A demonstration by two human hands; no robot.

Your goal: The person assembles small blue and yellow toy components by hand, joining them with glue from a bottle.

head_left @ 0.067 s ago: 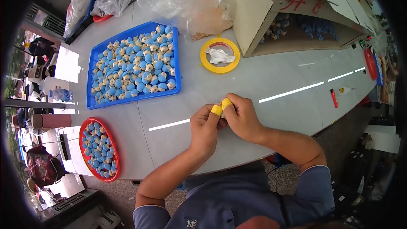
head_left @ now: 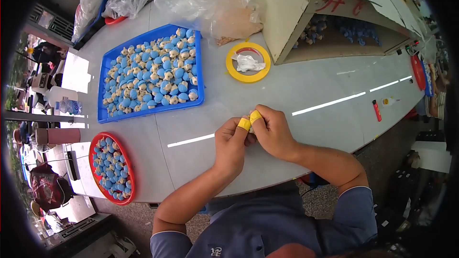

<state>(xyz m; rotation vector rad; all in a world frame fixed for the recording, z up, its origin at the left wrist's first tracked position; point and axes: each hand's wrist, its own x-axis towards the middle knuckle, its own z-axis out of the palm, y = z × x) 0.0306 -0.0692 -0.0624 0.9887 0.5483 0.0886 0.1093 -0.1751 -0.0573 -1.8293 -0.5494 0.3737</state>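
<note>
A blue tray point(head_left: 153, 112), red basin point(head_left: 132, 177), yellow ring point(head_left: 246, 78), slim red tool point(head_left: 377, 111) and open-fronted box point(head_left: 282, 14) share a grey tabletop point(head_left: 320, 86).

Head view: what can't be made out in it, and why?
- Small piece: head view, mostly hidden by the left hand and right hand; shape unclear.
- Blue pieces inside the box: head view, shaded, partly hidden by its walls.
- Blue tray floor: head view, covered by piled blue-and-cream pieces.

Left hand point(head_left: 232, 143) and right hand point(head_left: 275, 134) close together, thumbs point(head_left: 239, 134) side by side, both elbows point(head_left: 167, 214) bent.
</note>
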